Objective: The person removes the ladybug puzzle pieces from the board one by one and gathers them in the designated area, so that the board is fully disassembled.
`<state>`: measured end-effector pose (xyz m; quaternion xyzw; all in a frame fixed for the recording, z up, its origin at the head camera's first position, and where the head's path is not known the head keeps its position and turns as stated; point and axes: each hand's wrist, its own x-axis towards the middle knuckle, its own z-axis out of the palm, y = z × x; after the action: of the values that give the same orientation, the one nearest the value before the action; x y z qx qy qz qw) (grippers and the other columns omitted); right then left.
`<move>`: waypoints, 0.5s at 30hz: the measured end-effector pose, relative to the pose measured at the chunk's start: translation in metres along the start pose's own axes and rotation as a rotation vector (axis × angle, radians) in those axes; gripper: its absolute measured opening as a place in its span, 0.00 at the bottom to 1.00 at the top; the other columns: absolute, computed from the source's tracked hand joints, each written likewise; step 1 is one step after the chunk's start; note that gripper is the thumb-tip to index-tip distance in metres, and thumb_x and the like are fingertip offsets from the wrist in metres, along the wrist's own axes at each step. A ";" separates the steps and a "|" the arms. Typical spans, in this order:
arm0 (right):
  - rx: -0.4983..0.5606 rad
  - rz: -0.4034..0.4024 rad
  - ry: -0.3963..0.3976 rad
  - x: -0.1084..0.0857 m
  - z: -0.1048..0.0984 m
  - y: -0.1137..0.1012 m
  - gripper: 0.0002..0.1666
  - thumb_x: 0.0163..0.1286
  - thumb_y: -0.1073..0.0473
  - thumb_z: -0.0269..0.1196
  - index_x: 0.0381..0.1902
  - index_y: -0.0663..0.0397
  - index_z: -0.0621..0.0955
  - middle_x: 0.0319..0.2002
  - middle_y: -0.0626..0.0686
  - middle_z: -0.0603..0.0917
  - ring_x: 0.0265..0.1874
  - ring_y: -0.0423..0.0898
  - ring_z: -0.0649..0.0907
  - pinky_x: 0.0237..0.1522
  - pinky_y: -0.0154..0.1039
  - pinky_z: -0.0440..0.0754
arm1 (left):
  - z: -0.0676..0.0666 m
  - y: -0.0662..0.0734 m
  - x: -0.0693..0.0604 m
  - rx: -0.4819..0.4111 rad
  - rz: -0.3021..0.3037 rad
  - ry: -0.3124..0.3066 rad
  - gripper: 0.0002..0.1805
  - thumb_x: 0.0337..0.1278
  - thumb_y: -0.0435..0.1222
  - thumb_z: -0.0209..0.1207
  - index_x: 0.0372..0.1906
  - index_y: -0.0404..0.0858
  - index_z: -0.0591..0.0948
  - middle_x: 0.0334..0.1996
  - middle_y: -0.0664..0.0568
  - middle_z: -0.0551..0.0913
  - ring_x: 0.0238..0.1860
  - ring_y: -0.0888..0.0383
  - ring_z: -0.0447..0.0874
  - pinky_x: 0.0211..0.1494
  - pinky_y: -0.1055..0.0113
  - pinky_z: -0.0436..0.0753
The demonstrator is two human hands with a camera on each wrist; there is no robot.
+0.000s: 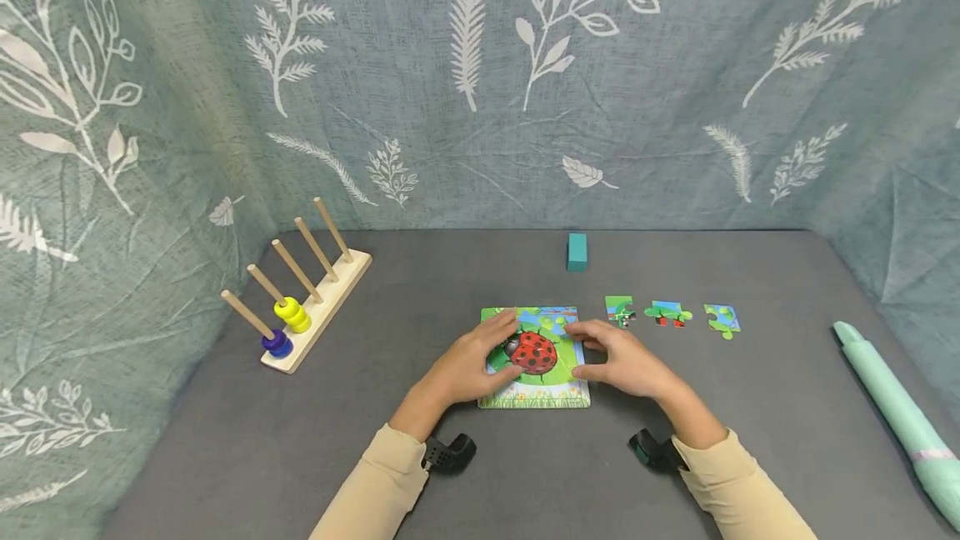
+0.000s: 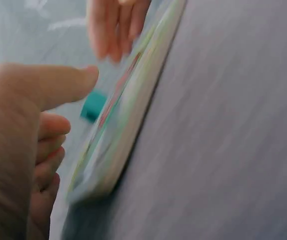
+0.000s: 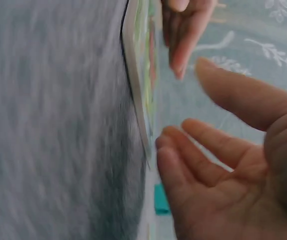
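Note:
A square ladybug jigsaw puzzle (image 1: 534, 394) lies flat in the middle of the table, its red spotted ladybug uncovered. Over its left side is my left hand (image 1: 480, 361), thumb and fingers spread apart with nothing between them. At the right edge my right hand (image 1: 624, 358) is held with relaxed, slightly bent fingers and an empty gap to the thumb. Whether the fingertips touch the puzzle I cannot tell. The right wrist view shows the right hand (image 3: 228, 185) beside the board's edge (image 3: 136, 85). Beyond it lie three loose puzzle pieces (image 1: 667, 313) in a row.
A wooden peg stand (image 1: 330, 294) with yellow and dark blue rings is at the left. Behind the puzzle sits a teal block (image 1: 577, 252). A rolled mint-green bundle (image 1: 892, 398) lies along the right side. A patterned curtain (image 1: 420, 90) hangs at the table's back.

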<state>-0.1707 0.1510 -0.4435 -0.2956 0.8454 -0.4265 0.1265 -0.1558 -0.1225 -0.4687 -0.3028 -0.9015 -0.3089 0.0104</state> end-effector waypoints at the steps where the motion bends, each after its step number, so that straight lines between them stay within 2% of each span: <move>1: -0.029 -0.009 0.004 -0.001 0.002 0.001 0.35 0.59 0.60 0.69 0.62 0.66 0.72 0.60 0.62 0.74 0.59 0.58 0.74 0.61 0.49 0.76 | 0.003 0.004 0.001 0.010 0.020 -0.013 0.36 0.60 0.47 0.58 0.69 0.34 0.66 0.72 0.46 0.60 0.73 0.50 0.56 0.72 0.49 0.66; 5: -0.145 -0.033 0.031 -0.002 0.009 0.004 0.35 0.56 0.59 0.71 0.61 0.62 0.74 0.59 0.59 0.75 0.58 0.56 0.75 0.59 0.52 0.76 | 0.011 0.015 0.002 0.059 0.076 -0.051 0.32 0.61 0.45 0.58 0.67 0.34 0.69 0.70 0.45 0.65 0.71 0.50 0.61 0.71 0.54 0.68; 8: -0.223 -0.036 0.041 -0.001 0.014 0.005 0.34 0.57 0.59 0.70 0.61 0.61 0.74 0.58 0.60 0.74 0.58 0.57 0.74 0.57 0.56 0.76 | 0.013 0.018 0.001 0.087 0.081 -0.064 0.31 0.61 0.44 0.59 0.66 0.35 0.70 0.68 0.46 0.67 0.70 0.50 0.64 0.71 0.56 0.69; 15: -0.258 0.005 0.030 0.001 0.017 0.002 0.36 0.57 0.62 0.69 0.63 0.64 0.71 0.59 0.61 0.71 0.60 0.59 0.71 0.58 0.57 0.74 | 0.013 0.017 0.002 0.100 0.082 -0.065 0.32 0.61 0.45 0.60 0.66 0.35 0.70 0.67 0.45 0.68 0.68 0.49 0.66 0.67 0.56 0.73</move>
<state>-0.1643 0.1398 -0.4551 -0.3009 0.8958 -0.3182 0.0756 -0.1463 -0.1035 -0.4692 -0.3483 -0.9026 -0.2529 0.0087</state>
